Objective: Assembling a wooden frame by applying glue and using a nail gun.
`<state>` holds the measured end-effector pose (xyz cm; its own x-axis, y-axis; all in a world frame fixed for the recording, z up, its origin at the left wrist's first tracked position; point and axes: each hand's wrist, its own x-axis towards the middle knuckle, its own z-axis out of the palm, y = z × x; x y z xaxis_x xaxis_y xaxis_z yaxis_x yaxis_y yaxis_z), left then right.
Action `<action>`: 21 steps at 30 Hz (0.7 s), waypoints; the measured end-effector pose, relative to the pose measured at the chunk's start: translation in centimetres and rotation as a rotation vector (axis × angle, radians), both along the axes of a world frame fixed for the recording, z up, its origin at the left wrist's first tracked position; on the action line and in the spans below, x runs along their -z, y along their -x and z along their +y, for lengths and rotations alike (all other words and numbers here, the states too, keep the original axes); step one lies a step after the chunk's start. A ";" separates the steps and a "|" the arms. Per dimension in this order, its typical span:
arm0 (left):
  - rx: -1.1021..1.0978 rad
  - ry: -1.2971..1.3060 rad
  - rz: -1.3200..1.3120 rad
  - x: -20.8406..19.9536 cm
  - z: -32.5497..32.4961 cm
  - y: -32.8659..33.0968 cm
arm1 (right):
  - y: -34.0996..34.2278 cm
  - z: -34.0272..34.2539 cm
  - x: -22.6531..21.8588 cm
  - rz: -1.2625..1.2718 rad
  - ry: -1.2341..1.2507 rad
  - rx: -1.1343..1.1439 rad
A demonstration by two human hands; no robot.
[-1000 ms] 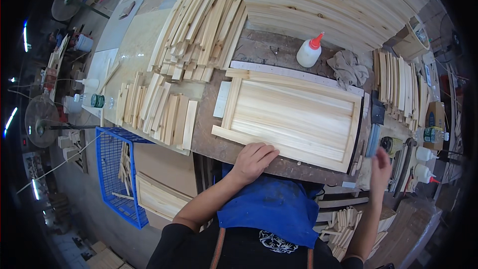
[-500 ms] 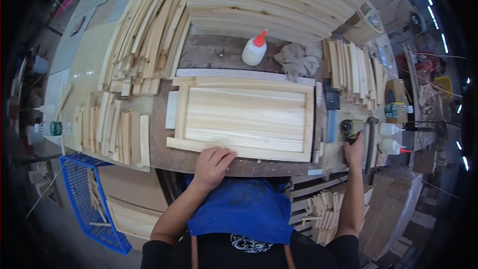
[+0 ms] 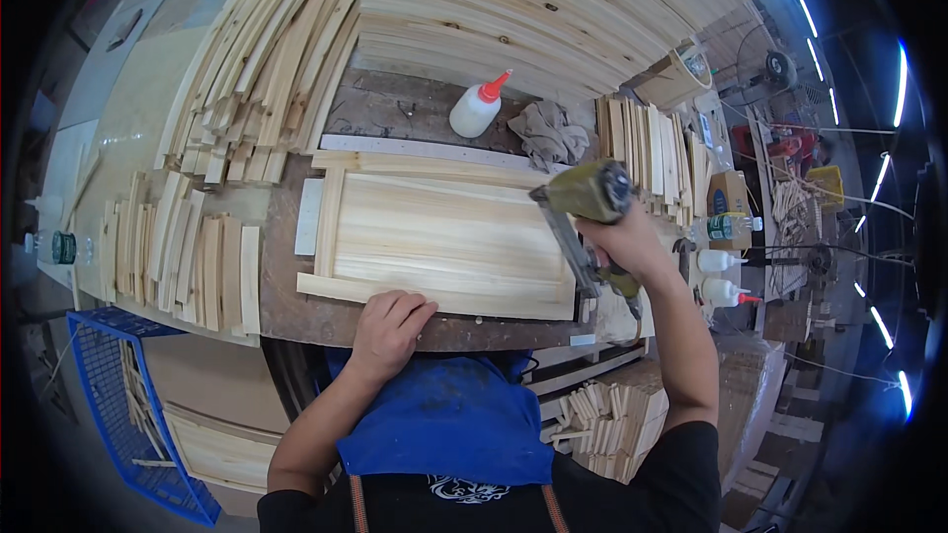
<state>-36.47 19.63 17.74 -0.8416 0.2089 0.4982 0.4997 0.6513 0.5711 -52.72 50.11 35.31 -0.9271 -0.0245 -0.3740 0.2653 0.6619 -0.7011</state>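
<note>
In front of me a pale wooden panel [image 3: 444, 232] lies flat on the workbench, bordered by wooden strips. My left hand [image 3: 388, 336] rests at its near edge, fingers curled together over the near strip [image 3: 331, 286]. My right hand [image 3: 632, 242] is closed round the handle of an olive-green nail gun [image 3: 588, 190], held raised over the panel's right end. The gun hides the upper right corner of the frame. Beyond the panel stand a white glue bottle [image 3: 475, 114] with a red nozzle and a crumpled grey rag [image 3: 549, 134].
Long wooden strips [image 3: 262, 69] are stacked at the far left, with shorter pieces [image 3: 183, 257] nearer. Wide boards [image 3: 494, 10] lie at the back. More strips [image 3: 642, 148] and two white bottles [image 3: 719, 261] are at the right. A blue crate [image 3: 148, 415] stands below the bench's left side.
My right hand has lifted the nail gun off the right side of the bench and brought it left over the panel. My left hand stays on the near strip. The view has shifted right.
</note>
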 end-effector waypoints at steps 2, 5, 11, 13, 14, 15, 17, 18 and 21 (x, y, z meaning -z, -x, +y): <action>0.012 -0.016 -0.009 0.0 0.1 0.1 | 1.6 -2.1 0.1 -0.085 -0.109 -0.086; 0.039 -0.013 -0.019 0.3 -0.1 0.0 | 2.5 -3.6 0.5 -0.089 -0.123 -0.106; 0.049 -0.054 -0.031 -0.2 -0.3 -0.1 | 3.5 -4.2 2.0 -0.113 -0.170 -0.100; 0.051 -0.051 -0.030 -0.1 -0.3 -0.1 | 3.6 -4.4 2.2 -0.102 -0.146 -0.090; 0.052 -0.049 -0.030 -0.1 -0.2 -0.2 | 3.6 -4.5 2.2 -0.097 -0.133 -0.084; 0.053 -0.053 -0.033 0.0 -0.2 -0.2 | 3.5 -4.5 2.2 -0.101 -0.137 -0.083; 0.055 -0.056 -0.032 0.0 -0.2 -0.1 | 3.5 -4.7 2.0 -0.108 -0.128 -0.066; 0.056 -0.057 -0.031 0.0 -0.2 -0.1 | 3.5 -4.7 1.9 -0.111 -0.123 -0.057; 0.053 -0.050 -0.032 -0.1 -0.2 -0.1 | 4.0 -4.6 2.0 -0.126 -0.136 -0.069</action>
<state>-36.39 19.47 17.82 -0.8459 0.2287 0.4818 0.5133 0.5945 0.6190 -56.68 45.48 33.35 -0.8708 -0.0281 -0.4909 0.2956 0.7679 -0.5683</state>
